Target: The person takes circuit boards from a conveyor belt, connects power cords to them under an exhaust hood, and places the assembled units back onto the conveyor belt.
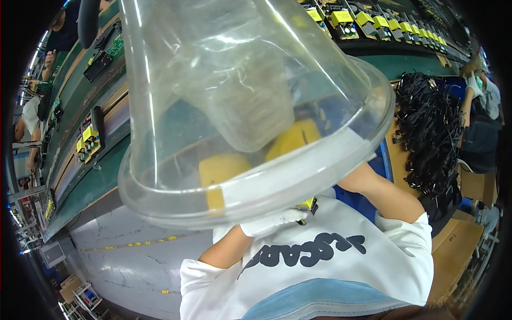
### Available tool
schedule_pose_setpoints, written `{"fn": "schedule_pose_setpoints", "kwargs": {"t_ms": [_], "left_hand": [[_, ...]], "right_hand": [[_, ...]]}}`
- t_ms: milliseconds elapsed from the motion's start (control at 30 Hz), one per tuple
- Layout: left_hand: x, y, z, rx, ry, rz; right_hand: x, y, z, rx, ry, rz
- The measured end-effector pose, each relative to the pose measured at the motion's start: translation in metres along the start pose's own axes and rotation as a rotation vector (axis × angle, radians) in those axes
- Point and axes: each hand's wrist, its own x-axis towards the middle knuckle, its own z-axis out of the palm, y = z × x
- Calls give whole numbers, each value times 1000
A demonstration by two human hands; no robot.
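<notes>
A large clear plastic hood (341, 58) with a thick rim fills the middle of the view and covers much of my working space. Below its rim, my left hand (274, 221) in a white glove is closed on a small circuit board (306, 205) with a yellow part; only an edge of the board shows. My right forearm reaches in behind the hood's right side, and that hand's fingers are hidden by the rim and a white strip (288, 173) on it. Yellow patches (221, 170) show on or through the hood, too blurred to name.
Circuit boards with yellow parts (381, 22) line a rack at the far right. A heap of black cables (429, 128) lies on the right. Another board (89, 141) sits on the conveyor line (109, 144) at left. A cardboard box (453, 250) stands lower right. Other people work at both sides.
</notes>
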Motion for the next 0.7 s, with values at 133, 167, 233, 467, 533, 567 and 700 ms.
{"fn": "schedule_pose_setpoints", "kwargs": {"t_ms": [133,167,233,467,533,567,700], "left_hand": [[5,3,-7,24,83,152],[6,2,-14,25,88,153],[9,1,-30,1,158,273],[16,19,-27,17,233,334],[19,22,-21,98,177,413],[21,24,-18,137,152,454],[20,22,-12,111,160,409]], "right_hand": [[0,1,-4,119,80,-34],[-1,-1,-6,130,97,-44],[-3,-10,-6,-134,126,-38],[-9,-16,8,-528,144,-380],[-12,-17,9,-563,117,-396],[-13,-19,10,-579,87,-375],[-10,-18,11,-596,44,-400]]}}
